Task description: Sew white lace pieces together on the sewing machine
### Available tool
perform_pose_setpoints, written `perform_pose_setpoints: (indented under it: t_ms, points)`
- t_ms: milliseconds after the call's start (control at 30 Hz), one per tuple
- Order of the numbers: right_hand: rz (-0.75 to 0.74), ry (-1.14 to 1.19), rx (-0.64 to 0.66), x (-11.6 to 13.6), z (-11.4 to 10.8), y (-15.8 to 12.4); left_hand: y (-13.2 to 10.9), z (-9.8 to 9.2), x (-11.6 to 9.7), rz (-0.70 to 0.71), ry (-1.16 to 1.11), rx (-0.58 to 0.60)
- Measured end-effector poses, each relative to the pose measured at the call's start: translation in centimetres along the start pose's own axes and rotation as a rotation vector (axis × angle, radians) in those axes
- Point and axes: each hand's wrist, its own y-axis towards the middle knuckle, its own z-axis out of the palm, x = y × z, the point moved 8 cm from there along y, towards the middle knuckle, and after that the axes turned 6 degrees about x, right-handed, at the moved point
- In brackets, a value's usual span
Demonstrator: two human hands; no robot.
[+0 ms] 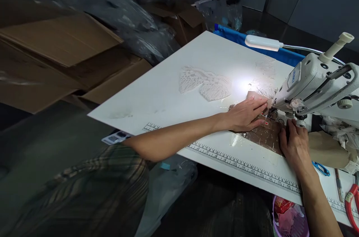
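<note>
My left hand (248, 114) lies flat with its fingers stretched out, pressing on a piece of pinkish-beige fabric (253, 96) to the left of the needle area. The white sewing machine (305, 76) stands over that fabric. Beneath my left palm is the machine's brown, scuffed bed plate (260, 138). On the right side of the plate rests my right hand (295, 141), thumb and fingers apart, fingertips partly hidden under the machine head. White lace trim (265, 78) lies just behind the fabric. Another lace piece (206, 82) is spread further left on the white table (168, 98).
Blue thread snips (320, 168), red-handled pliers (350, 203) and a beige fabric piece (327, 149) lie at the right. A lamp (263, 42) lights the table. Open cardboard boxes (56, 42) stand at the left. A purple basket (298, 225) sits below the front edge.
</note>
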Motion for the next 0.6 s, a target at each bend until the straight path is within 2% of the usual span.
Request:
perform_pose_setpoints:
  t_ms: [67,133,300,367,467,500,600]
  points:
    - [0.0,-0.041,-0.003,0.0,0.1,0.0,-0.1,-1.0,0.3,-0.01,0.028,-0.137]
    - [-0.003,-0.086,-0.025,0.1,0.0,0.1,0.2,-1.4,1.0,-0.041,0.071,-0.18]
    - [-0.071,-0.164,-0.08,0.3,0.1,-0.2,2.4,-0.3,2.4,0.001,0.136,0.073]
    - [-0.105,-0.169,-0.095,0.0,0.4,-0.5,2.8,-0.4,2.4,0.015,0.201,0.123]
    - [-0.22,-0.167,-0.112,-0.3,1.5,-1.2,2.3,-1.3,2.4,-0.017,0.273,0.094]
    - [-0.276,-0.165,-0.08,-0.3,2.2,-1.5,1.9,-1.7,2.2,-0.011,0.279,0.067]
    - [-0.264,-0.082,-0.061,-1.4,2.9,-1.8,-0.3,-3.4,2.5,-0.013,0.241,-0.014]
